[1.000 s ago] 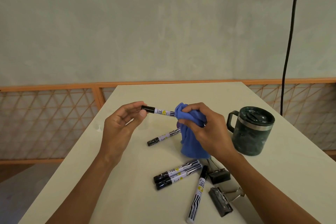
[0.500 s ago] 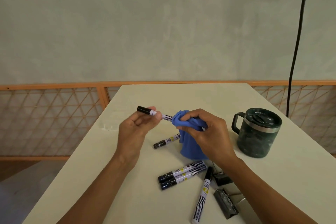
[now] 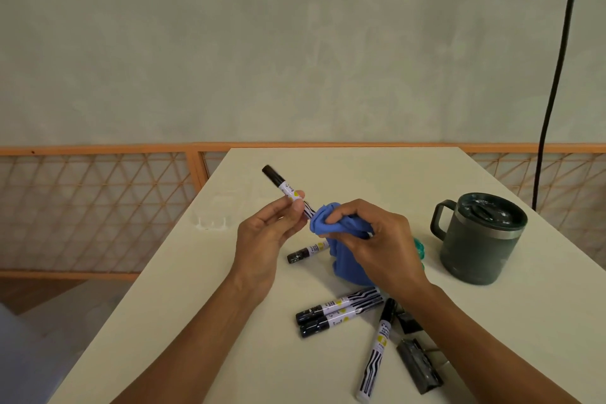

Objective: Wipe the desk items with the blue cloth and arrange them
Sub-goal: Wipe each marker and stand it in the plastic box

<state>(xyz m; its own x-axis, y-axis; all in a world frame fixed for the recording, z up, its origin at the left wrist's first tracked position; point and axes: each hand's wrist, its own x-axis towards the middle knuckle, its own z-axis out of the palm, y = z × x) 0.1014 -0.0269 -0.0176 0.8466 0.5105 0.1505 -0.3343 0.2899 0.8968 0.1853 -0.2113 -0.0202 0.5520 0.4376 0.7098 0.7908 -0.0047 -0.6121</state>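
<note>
View from the head camera, looking down on a pale desk [image 3: 229, 321]. The left hand [image 3: 262, 246] pinches a black-capped marker [image 3: 284, 188] between thumb and fingertips, above the desk and well to the left of the dark green lidded mug [image 3: 477, 239]; the cap end points up and away from the person, and the lower end disappears into the blue cloth [image 3: 341, 249]. The right hand [image 3: 377, 246] is closed around the bunched cloth, which wraps the marker's lower end and hangs down to the desk left of the mug. The marker's white barrel carries small printed text and a yellow mark; the writing is too small to read.

On the desk, left of the mug and partly under the cloth, lies a second marker [image 3: 306, 251]. Nearer the person than the mug, two markers [image 3: 337, 311] lie side by side and touching, each with a white label, a yellow mark and black wavy stripes. Just beside them, a fifth marker [image 3: 375, 357] lies with its black cap pointing toward the mug; its label text is likewise illegible. Two black binder clips [image 3: 418, 366] lie just right of this marker, partly hidden by the right forearm. A small teal object [image 3: 419, 248], mostly hidden behind the right hand, sits between the hand and the mug. The mug's handle faces left, toward the hands.
</note>
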